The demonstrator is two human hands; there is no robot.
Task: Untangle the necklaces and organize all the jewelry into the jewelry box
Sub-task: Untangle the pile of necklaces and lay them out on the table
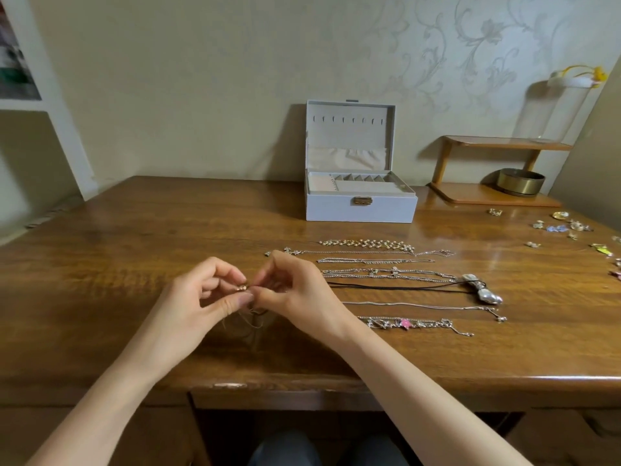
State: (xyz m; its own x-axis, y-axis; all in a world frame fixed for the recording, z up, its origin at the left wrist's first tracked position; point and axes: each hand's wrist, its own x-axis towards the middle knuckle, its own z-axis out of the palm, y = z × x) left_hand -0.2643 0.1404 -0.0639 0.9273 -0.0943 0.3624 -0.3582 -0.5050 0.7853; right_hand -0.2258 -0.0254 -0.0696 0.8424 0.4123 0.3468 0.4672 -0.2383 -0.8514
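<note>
My left hand [205, 294] and my right hand [295, 290] meet above the middle of the wooden table [134, 230]. Both pinch a thin gold necklace [242, 288] by a small gold piece, and its fine chain hangs in loops below the fingers. To the right, several necklaces [386, 274] lie stretched out in rows, among them a black cord with a pearly pendant [480, 290] and a chain with a pink charm [406, 323]. The white jewelry box [361, 205] stands open at the back, its lid upright.
Small earrings and rings [564, 227] are scattered at the far right of the table. A wooden stand [497, 193] with a brass bowl [521, 182] and a glass dome sits at the back right corner. The table's front edge runs just below my forearms.
</note>
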